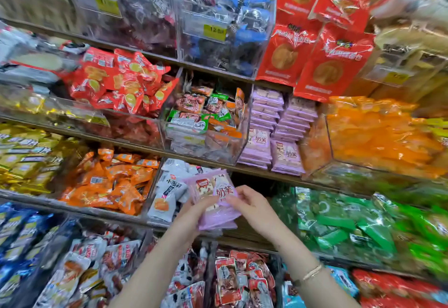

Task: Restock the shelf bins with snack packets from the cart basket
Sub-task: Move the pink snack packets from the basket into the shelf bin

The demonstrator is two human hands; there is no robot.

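Lilac is the colour to track. Scanning left to right:

- Orange packets (109,184) fill the bin at lower left. The next bin holds white packets (169,186). Neither matches what is in hand.
- Left hand (191,215) grips the lilac packets (215,201) from below-left, with fingers curled round the near end of the small stack.
- The stack is held in mid-air at frame centre, in front of the shelf edge and resting on nothing. Its long axis runs roughly up the frame, away from the person, with the top leaning slightly left. The printed face points towards the camera.
- Right hand (252,206) pinches the stack's right edge, thumb on the face. The hands are close together, both clamped on the same stack.
- Lilac stacks (278,133) of matching print sit one shelf up, above and to the right of the hands, mostly laid flat. There are two columns, with the front packets facing out.
- Green packets (339,223) lie at right on the hands' level, so not the target.

Judgement: the target lies up-right, so the right hand is the nearer one. The held stack likely needs laying flat to match. The cart basket is not in view.
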